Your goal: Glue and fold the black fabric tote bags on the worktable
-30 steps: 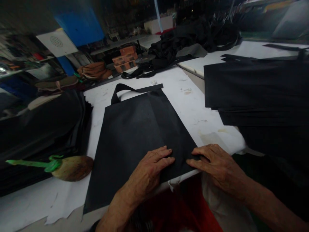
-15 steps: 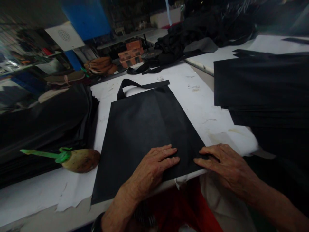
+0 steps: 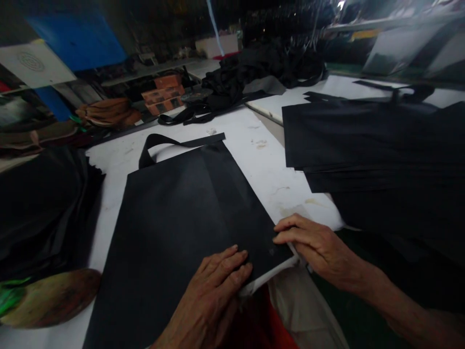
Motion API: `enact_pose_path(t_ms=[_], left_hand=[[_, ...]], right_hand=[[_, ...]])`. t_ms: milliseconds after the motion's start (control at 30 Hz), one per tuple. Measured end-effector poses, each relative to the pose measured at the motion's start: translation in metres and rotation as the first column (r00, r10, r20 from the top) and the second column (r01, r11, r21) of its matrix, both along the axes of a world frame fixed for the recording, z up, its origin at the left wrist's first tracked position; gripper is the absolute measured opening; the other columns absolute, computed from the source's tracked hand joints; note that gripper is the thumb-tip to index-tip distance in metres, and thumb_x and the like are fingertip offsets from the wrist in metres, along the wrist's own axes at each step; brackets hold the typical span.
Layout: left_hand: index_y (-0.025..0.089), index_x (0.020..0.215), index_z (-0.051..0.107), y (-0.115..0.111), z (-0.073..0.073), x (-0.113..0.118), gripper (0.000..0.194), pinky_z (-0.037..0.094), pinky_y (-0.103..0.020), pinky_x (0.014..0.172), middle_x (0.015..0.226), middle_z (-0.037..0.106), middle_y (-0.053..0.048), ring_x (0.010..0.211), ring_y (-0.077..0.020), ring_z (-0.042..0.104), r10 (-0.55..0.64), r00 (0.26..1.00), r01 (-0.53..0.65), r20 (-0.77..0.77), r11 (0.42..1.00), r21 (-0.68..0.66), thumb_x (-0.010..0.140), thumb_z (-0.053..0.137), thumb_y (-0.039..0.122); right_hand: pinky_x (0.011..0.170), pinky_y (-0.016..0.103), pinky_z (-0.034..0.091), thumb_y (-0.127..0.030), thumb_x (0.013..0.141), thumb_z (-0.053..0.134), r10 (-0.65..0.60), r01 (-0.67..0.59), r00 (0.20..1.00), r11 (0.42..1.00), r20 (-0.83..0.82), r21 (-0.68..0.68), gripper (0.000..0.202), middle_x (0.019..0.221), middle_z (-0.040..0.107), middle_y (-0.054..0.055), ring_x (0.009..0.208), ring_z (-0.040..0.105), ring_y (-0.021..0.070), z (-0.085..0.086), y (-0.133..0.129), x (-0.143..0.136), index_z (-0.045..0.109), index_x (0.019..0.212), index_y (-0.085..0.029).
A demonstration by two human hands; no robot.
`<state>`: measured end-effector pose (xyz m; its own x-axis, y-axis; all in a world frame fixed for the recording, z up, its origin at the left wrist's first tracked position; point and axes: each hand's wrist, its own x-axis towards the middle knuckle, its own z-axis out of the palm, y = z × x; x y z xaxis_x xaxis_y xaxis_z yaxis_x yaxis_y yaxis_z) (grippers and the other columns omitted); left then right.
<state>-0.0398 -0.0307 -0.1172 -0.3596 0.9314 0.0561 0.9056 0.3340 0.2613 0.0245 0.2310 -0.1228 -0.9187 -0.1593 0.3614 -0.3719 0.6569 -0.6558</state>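
A flat black fabric bag [image 3: 170, 218] lies on the white-covered table, its strap handle [image 3: 160, 140] looping out at the far end. My left hand [image 3: 214, 286] rests palm down on the bag's near part, fingers stretched out. At the bag's near right edge is my right hand [image 3: 312, 242], its outstretched fingertips touching the fabric; the underside of that hand is hidden. Left of the bag, close to its edge, sits a brownish rounded object with a green tie [image 3: 54, 298], partly cut off by the frame.
Stacked black fabric pieces [image 3: 36, 203] lie at the left, and another black stack [image 3: 363, 140] at the right. Behind are a heap of black straps [image 3: 261, 68], orange-brown boxes [image 3: 163, 92] and a brown bundle [image 3: 109, 112]. The table's white covering [image 3: 250, 140] shows around the bag.
The view has swung right and closer, so the bag and table appear further left. My right hand has shifted slightly up along the bag's right edge. My left hand stays flat on the bag.
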Motion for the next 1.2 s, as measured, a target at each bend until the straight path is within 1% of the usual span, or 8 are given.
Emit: enact_pose_path(t_ms=[133, 300, 600, 733, 933, 1033, 1100, 1200], left_hand=[[0.028, 0.132, 0.040, -0.002, 0.001, -0.004, 0.051, 0.048, -0.039, 0.095, 0.136, 0.048, -0.002, 0.128, -0.0215, 0.040, -0.010, 1.000, 0.010, -0.024, 1.000, 0.007, 0.084, 0.043, 0.011], [0.028, 0.129, 0.044, -0.001, 0.004, -0.003, 0.050, 0.046, -0.034, 0.097, 0.133, 0.051, -0.001, 0.127, -0.0186, 0.041, 0.004, 1.000, -0.003, -0.021, 0.999, 0.048, 0.084, 0.043, 0.009], [0.028, 0.133, 0.038, -0.004, 0.002, 0.002, 0.051, 0.044, -0.037, 0.102, 0.141, 0.041, -0.002, 0.131, -0.0178, 0.034, 0.046, 0.998, -0.046, 0.041, 0.999, 0.019, 0.086, 0.040, 0.008], [0.027, 0.133, 0.038, -0.002, 0.005, 0.003, 0.051, 0.044, -0.038, 0.102, 0.140, 0.042, -0.003, 0.131, -0.0175, 0.034, 0.055, 0.997, -0.058, 0.054, 0.997, 0.053, 0.086, 0.040, 0.008], [0.025, 0.131, 0.040, -0.003, 0.003, 0.004, 0.049, 0.043, -0.038, 0.103, 0.139, 0.043, -0.005, 0.131, -0.0181, 0.034, 0.059, 0.995, -0.065, 0.077, 0.994, 0.083, 0.086, 0.039, 0.008], [0.025, 0.132, 0.039, -0.004, 0.000, 0.004, 0.047, 0.041, -0.040, 0.104, 0.140, 0.041, -0.005, 0.132, -0.0185, 0.032, 0.052, 0.995, -0.059, 0.085, 0.995, 0.075, 0.088, 0.039, 0.010], [0.025, 0.132, 0.039, -0.006, -0.002, 0.004, 0.046, 0.041, -0.040, 0.104, 0.140, 0.041, -0.005, 0.133, -0.0186, 0.031, 0.052, 0.995, -0.058, 0.086, 0.996, 0.072, 0.088, 0.039, 0.011], [0.025, 0.132, 0.039, -0.006, -0.004, 0.004, 0.046, 0.041, -0.041, 0.104, 0.140, 0.041, -0.006, 0.132, -0.0192, 0.032, 0.050, 0.995, -0.056, 0.083, 0.996, 0.072, 0.088, 0.040, 0.011]], right_hand=[[0.086, 0.035, 0.045, -0.001, 0.082, 0.039, -0.177, 0.179, 0.984, 0.981, -0.031, 0.074, 0.038, 0.104, 0.061, 0.006, 0.100, 0.055, 0.0179, -0.002, 0.008, 0.011, 0.058, 0.108, -0.021], [0.084, 0.038, 0.043, -0.002, 0.084, 0.043, -0.172, 0.171, 0.985, 0.972, -0.006, 0.163, 0.039, 0.104, 0.065, 0.003, 0.097, 0.056, 0.0183, -0.001, -0.004, 0.023, 0.052, 0.115, -0.024], [0.080, 0.034, 0.049, -0.018, 0.086, 0.050, -0.297, 0.306, 0.944, 0.951, 0.143, -0.049, 0.029, 0.103, 0.064, -0.002, 0.097, 0.059, 0.0168, 0.000, -0.016, 0.022, 0.054, 0.111, -0.032], [0.078, 0.026, 0.052, -0.018, 0.084, 0.053, -0.282, 0.320, 0.934, 0.932, 0.219, -0.169, 0.034, 0.105, 0.063, -0.004, 0.092, 0.062, 0.0126, 0.002, -0.024, 0.020, 0.051, 0.113, -0.034], [0.084, 0.031, 0.050, -0.019, 0.081, 0.055, -0.259, 0.305, 0.935, 0.936, 0.243, -0.175, 0.033, 0.108, 0.062, 0.000, 0.095, 0.061, 0.0163, 0.007, -0.025, 0.023, 0.057, 0.110, -0.033], [0.084, 0.034, 0.051, -0.032, 0.082, 0.057, -0.254, 0.453, 0.835, 0.821, 0.489, -0.347, 0.025, 0.107, 0.064, 0.004, 0.097, 0.062, 0.0199, 0.011, -0.022, 0.035, 0.060, 0.106, -0.029], [0.087, 0.034, 0.050, -0.039, 0.082, 0.059, -0.139, 0.544, 0.736, 0.704, 0.662, -0.457, 0.025, 0.108, 0.065, 0.006, 0.102, 0.060, 0.0219, 0.014, -0.021, 0.043, 0.063, 0.104, -0.026], [0.094, 0.036, 0.046, -0.044, 0.081, 0.061, 0.043, 0.629, 0.651, 0.527, 0.758, -0.571, 0.029, 0.116, 0.063, 0.006, 0.112, 0.054, 0.0241, 0.019, -0.022, 0.051, 0.065, 0.103, -0.025]])
